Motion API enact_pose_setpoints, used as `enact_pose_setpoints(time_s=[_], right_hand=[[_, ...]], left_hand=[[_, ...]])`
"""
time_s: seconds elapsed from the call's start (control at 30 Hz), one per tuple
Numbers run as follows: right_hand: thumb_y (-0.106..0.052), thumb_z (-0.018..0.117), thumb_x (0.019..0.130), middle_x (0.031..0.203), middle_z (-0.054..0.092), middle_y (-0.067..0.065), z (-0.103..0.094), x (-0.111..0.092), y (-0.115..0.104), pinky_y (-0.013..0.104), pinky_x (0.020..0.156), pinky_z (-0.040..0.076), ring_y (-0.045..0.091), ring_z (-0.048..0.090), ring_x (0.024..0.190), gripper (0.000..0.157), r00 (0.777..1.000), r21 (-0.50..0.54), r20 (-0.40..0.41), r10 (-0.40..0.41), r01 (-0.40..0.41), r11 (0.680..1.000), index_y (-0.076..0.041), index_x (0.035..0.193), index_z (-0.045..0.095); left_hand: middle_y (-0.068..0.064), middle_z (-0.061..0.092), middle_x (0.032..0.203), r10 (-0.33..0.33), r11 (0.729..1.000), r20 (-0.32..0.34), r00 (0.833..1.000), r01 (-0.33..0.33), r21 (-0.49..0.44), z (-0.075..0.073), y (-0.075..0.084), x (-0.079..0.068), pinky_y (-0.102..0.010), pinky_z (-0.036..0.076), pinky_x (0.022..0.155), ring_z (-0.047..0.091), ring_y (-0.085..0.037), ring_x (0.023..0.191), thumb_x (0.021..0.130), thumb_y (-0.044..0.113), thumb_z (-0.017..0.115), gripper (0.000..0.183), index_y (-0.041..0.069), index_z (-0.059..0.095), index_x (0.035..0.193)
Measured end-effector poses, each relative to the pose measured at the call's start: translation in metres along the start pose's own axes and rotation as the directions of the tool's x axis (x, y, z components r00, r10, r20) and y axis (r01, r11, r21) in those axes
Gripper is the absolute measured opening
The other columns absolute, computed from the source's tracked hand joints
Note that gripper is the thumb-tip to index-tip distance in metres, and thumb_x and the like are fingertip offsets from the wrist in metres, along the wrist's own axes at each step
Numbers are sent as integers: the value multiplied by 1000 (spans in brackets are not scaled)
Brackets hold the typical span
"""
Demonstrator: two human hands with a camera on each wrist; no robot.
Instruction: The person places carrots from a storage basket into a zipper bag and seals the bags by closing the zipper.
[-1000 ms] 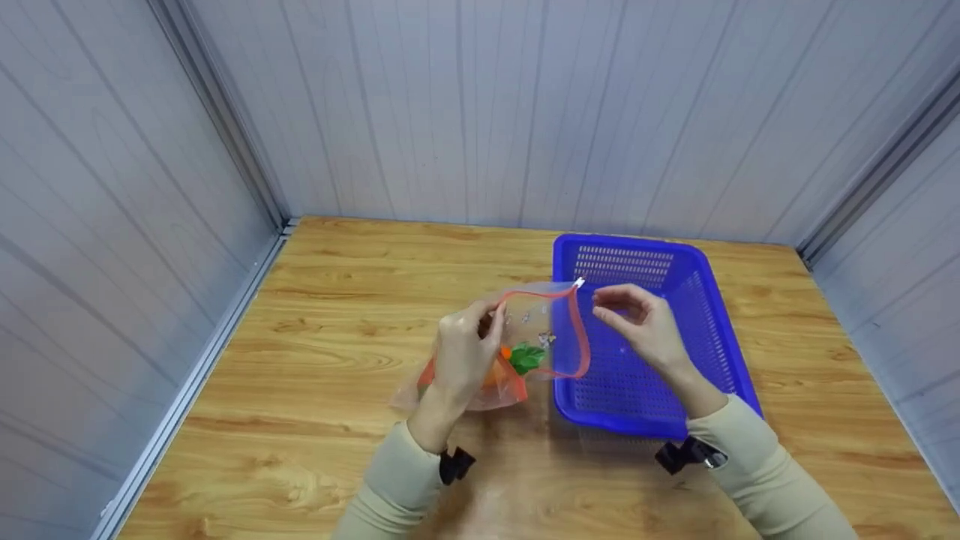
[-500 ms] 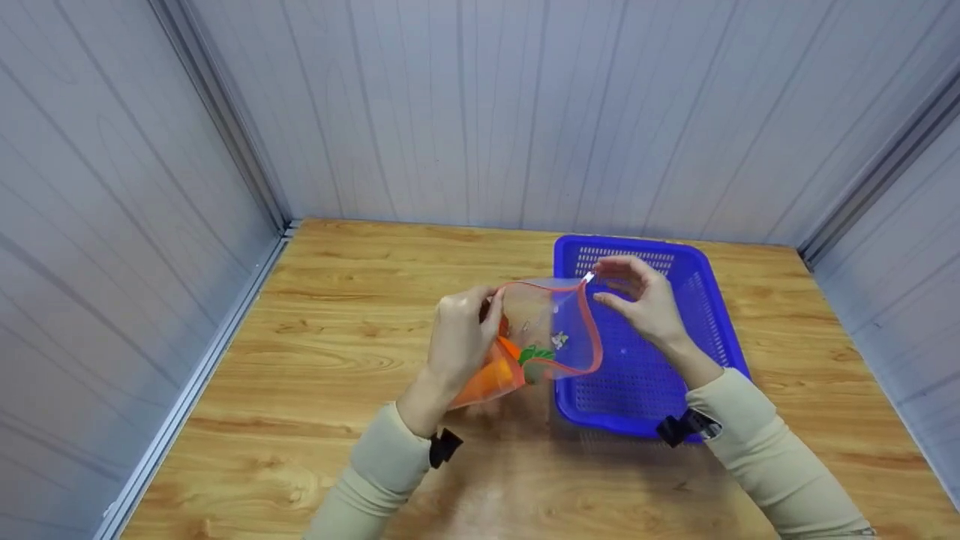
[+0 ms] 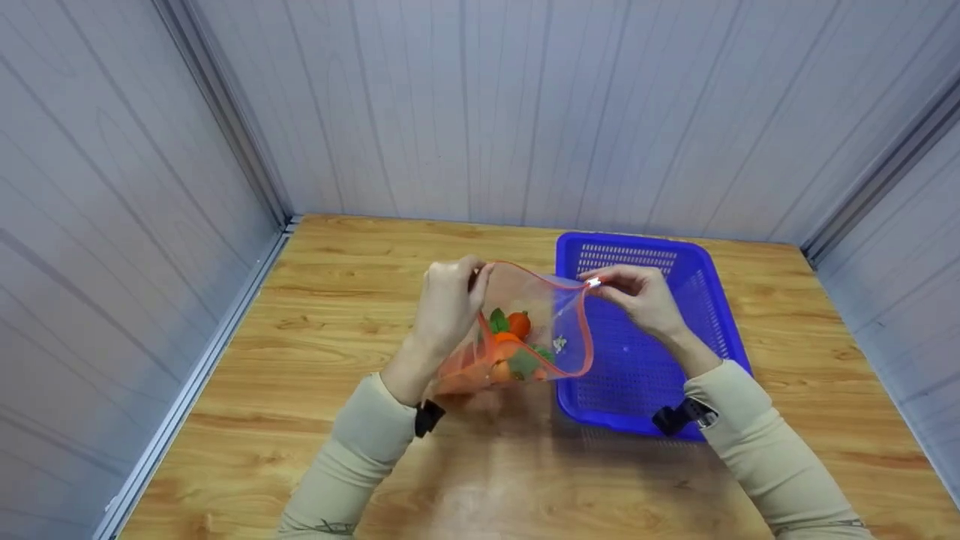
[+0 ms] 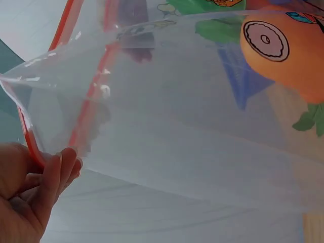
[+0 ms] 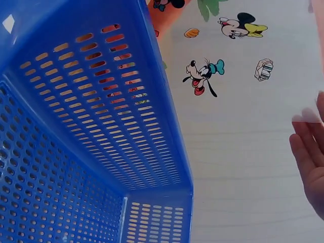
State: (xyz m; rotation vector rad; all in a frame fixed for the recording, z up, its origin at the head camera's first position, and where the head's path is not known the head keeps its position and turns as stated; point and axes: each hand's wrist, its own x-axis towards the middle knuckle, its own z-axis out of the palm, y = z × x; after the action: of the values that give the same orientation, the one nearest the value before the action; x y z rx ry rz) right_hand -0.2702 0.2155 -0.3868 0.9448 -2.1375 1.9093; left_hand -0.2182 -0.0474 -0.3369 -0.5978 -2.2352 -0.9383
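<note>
A clear zip bag [image 3: 536,300] with orange-red edging and printed cartoon figures hangs between both hands, its mouth spread wide. My left hand [image 3: 450,307] pinches the rim on the left side; the left wrist view shows these fingers [image 4: 61,169] on the red strip. At the opposite corner, my right hand [image 3: 641,300] pinches the white zip slider [image 3: 594,283] between thumb and fingers. Inside the bag lie several orange, rounded pieces [image 3: 519,324] with green leaves [image 3: 498,321], partly hidden by the film. Their exact kind is unclear.
A blue perforated plastic basket [image 3: 637,241] stands on the wooden table [image 3: 337,300], under the right hand and the bag's right part. Its slotted wall [image 5: 126,126] fills the left of the right wrist view. Pale panel walls [image 3: 495,112] enclose the table.
My right hand has come to the bag's corner and taken the zip slider. The left hand has risen slightly, still gripping the rim. The orange pieces in the bag now show more through its mouth.
</note>
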Motion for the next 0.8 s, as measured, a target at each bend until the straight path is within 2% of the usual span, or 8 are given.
enact_pose_setpoints(time_s=[0.13,0.2,0.3,0.47,0.67,0.8], right_hand=[[20,50,78,94,58,31,4,2,-7,26,74,50,18,61,88,10,999,33,2,-49,49,998,18,86,57],[21,50,78,91,60,29,7,3,-13,27,73,50,16,62,86,8,998,30,-26,-61,62,998,20,84,55],[20,51,78,84,64,17,12,5,-23,24,69,50,13,61,79,6,993,2,-91,-73,74,997,21,83,54],[20,54,76,78,64,0,20,11,-31,21,63,50,9,60,70,6,974,-10,-211,-87,87,996,23,82,53],[21,54,75,73,65,-2,27,21,-34,20,62,50,7,62,67,5,950,14,-305,-64,71,997,20,80,56],[20,54,76,71,66,1,30,26,-35,22,62,51,10,63,64,4,938,54,-343,-48,70,996,19,79,56]], left_hand=[[-11,62,62,-42,998,40,998,41,42,-4,-4,8,-25,47,47,56,-16,48,86,6,57,16,-5,65,77],[-11,63,64,-77,995,70,995,72,75,-8,-4,13,-26,48,48,57,-16,50,86,9,57,18,-4,66,78],[-10,65,68,-129,983,108,986,113,143,-13,-5,19,-27,49,51,60,-17,55,86,14,59,19,-1,68,80],[-9,67,76,-174,961,157,972,133,244,-22,-3,28,-31,50,52,62,-20,60,84,20,60,20,2,70,84],[-8,67,80,-246,927,203,948,169,334,-31,3,35,-34,49,48,61,-21,59,84,24,60,23,6,69,94],[-10,66,83,-268,915,220,938,177,362,-33,12,38,-35,48,48,59,-22,59,85,25,60,25,6,67,99]])
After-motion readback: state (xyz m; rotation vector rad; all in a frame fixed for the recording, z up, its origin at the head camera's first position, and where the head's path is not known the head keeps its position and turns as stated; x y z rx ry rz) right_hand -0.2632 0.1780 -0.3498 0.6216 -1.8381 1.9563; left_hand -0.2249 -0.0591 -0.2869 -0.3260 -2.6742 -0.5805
